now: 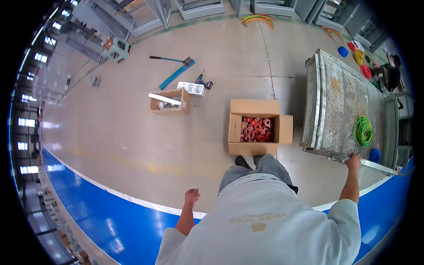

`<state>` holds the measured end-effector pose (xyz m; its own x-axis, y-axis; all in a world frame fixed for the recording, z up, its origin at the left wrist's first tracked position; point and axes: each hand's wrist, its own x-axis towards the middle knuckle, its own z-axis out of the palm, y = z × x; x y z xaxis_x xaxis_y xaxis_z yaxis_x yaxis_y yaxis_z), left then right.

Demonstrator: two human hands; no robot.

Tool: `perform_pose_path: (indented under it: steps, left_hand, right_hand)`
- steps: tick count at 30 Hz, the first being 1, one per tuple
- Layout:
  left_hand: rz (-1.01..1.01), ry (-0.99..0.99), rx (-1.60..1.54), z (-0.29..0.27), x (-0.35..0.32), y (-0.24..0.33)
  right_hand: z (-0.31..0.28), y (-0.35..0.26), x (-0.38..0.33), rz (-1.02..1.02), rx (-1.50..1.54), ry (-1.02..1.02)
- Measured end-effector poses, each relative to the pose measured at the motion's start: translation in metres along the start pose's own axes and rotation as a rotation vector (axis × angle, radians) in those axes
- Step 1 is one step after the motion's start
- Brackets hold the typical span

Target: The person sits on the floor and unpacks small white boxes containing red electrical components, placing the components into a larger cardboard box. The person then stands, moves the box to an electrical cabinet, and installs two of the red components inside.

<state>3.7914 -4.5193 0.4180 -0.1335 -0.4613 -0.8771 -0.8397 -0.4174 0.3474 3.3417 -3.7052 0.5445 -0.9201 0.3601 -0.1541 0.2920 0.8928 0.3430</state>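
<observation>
My right hand [353, 161] is closed on the near edge of a large grey metal cart [340, 92] with a worn, patterned top. Just beyond that hand, a coil of yellow-green wire [363, 131] lies on the top, and a blue coil [375, 155] sits near the corner. Out to my left, my left hand [192, 195] hangs in the air with loosely bent fingers, and I see nothing in it. An open cardboard box [254, 107] stands on the floor before my feet. Several red ring-shaped parts [257, 129] fill it.
A smaller cardboard box [185, 104], a white tray [191, 88], a cordless drill [203, 81] and a blue long-handled tool [176, 74] lie ahead. Grey cabinet frames [198, 9] line the far side. A person [391, 75] is at the far right, near coloured wire coils [358, 56].
</observation>
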Motion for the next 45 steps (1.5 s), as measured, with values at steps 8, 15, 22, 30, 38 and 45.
perform_pose_path:
  steps: [8,15,22,30,38,45]
  left_hand:
    - [0.388,-0.009,0.132,0.045,0.089,0.209]
    - [0.670,-0.124,0.462,0.154,0.082,0.376]
    - [0.448,-0.185,0.419,0.170,0.069,0.423]
    - [0.336,-0.132,0.382,0.193,0.078,0.537]
    - [0.412,-0.060,0.186,0.200,0.059,0.600]
    - [0.196,-0.015,0.234,0.196,0.102,0.532]
  right_hand:
    - [0.039,0.023,0.015,0.083,0.017,-0.032]
    - [0.032,0.009,-0.008,0.185,-0.038,-0.220]
    - [0.030,0.000,0.010,0.083,-0.407,-0.395]
    - [0.007,-0.033,0.007,0.226,-0.278,-0.507]
    - [0.066,-0.088,0.165,-0.207,-0.301,-1.122]
    - [-0.028,-0.425,0.465,-0.490,0.360,-0.415]
